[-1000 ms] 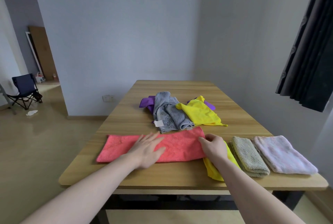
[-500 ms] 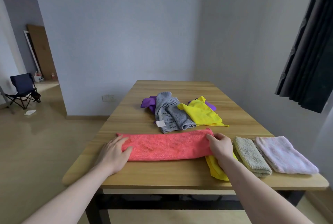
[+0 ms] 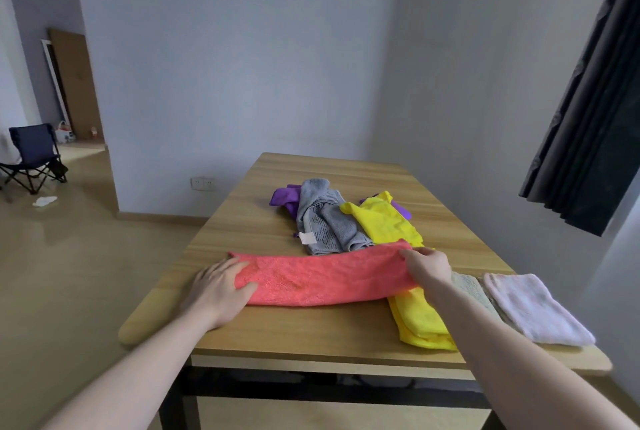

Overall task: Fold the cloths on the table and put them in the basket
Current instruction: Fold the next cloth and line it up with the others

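A coral cloth (image 3: 322,277), folded into a long strip, lies across the near part of the wooden table (image 3: 311,329). My left hand (image 3: 218,286) holds its left end, thumb under the edge. My right hand (image 3: 427,265) grips its right end, fingers curled over the cloth. Behind it lies a heap of loose cloths: grey (image 3: 325,222), yellow (image 3: 384,218) and purple (image 3: 285,195). To the right lie folded cloths: yellow (image 3: 420,322), greenish-beige (image 3: 472,291) and pale pink (image 3: 533,308). No basket is in view.
The table's right side runs close to a wall with a dark curtain (image 3: 595,111). A folding chair (image 3: 33,156) stands far left across open floor. The far half of the table is bare wood.
My left hand slid from the middle of the coral cloth to its left end and took hold. The strip's left end now sits further right, and both ends look slightly raised.
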`<state>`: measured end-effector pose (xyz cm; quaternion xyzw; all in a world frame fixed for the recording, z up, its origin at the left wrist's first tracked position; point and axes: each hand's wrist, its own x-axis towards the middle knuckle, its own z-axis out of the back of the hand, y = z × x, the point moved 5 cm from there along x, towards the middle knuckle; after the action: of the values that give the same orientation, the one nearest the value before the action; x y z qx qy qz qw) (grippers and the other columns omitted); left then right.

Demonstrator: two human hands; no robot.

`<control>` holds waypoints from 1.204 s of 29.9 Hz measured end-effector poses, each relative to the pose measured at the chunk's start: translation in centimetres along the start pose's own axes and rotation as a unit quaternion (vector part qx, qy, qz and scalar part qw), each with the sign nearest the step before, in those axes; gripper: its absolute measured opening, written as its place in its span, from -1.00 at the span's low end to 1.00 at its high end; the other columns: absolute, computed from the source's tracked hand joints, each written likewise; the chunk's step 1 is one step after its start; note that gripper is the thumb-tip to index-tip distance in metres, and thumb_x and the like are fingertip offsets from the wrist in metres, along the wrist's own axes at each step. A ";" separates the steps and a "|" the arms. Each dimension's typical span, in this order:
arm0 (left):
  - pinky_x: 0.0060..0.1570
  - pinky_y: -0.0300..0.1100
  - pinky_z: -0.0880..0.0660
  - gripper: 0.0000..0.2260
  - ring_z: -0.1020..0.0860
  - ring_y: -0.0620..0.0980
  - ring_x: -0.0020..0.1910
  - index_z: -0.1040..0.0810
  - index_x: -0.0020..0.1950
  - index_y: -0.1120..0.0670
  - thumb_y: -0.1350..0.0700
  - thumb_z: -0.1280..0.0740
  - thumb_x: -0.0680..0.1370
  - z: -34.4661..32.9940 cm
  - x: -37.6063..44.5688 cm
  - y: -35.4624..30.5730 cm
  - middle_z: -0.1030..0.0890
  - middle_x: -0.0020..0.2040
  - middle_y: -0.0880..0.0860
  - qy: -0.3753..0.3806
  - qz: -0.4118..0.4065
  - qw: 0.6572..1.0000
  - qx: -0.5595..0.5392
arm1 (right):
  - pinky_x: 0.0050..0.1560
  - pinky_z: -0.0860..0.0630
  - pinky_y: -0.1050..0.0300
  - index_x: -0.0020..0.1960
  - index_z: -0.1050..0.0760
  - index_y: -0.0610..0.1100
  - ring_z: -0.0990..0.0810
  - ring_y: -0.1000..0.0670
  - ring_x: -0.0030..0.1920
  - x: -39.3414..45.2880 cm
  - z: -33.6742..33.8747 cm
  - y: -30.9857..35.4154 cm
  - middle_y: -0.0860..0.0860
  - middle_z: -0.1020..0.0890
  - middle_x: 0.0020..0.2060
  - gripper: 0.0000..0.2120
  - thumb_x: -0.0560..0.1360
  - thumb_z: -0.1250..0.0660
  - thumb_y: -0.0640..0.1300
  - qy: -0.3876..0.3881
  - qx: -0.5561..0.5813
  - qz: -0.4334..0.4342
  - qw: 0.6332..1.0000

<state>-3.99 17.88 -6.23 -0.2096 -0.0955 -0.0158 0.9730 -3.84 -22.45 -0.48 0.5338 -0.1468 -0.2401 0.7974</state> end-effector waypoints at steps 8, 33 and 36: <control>0.54 0.05 -0.08 -0.39 -0.16 -0.06 0.59 -0.29 0.57 -0.20 -0.39 -0.11 0.55 -0.1 0.0 -0.2 -0.25 0.59 -0.19 0.021 -0.011 1.000 0.012 | -0.15 -0.63 0.03 -0.02 -0.63 -0.09 -0.64 -0.10 -0.10 0.7 1.9 4.3 -0.07 -0.66 -0.09 -0.86 0.50 -0.38 -0.05 0.027 -0.109 0.019 0.994; 0.57 0.09 -0.05 -0.32 -0.11 -0.05 0.61 -0.15 0.61 -0.21 -0.41 -0.11 0.53 -0.5 0.1 -0.4 -0.18 0.62 -0.16 0.036 -0.020 0.998 0.038 | 0.02 -0.69 0.04 -0.07 -0.71 -0.19 -0.73 -0.09 -0.10 -9.6 -16.1 9.1 -0.06 -0.69 -0.23 -0.82 0.39 -0.39 -0.19 0.239 -0.029 0.044 0.970; 0.57 0.08 -0.06 -0.32 -0.12 -0.05 0.61 -0.17 0.60 -0.21 -0.41 -0.12 0.52 -0.3 0.1 -0.4 -0.20 0.62 -0.16 0.033 -0.019 0.999 0.031 | 0.05 -0.68 -0.02 -0.01 -0.71 -0.21 -0.70 -0.09 -0.14 -10.2 -17.4 9.0 -0.07 -0.65 -0.23 -0.79 0.40 -0.39 -0.21 0.252 -0.028 0.043 0.966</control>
<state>-3.84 17.37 -6.35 -0.1766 -0.0680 -0.0384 0.9812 -1.90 -0.51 1.26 0.5481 0.0428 -0.0670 0.8326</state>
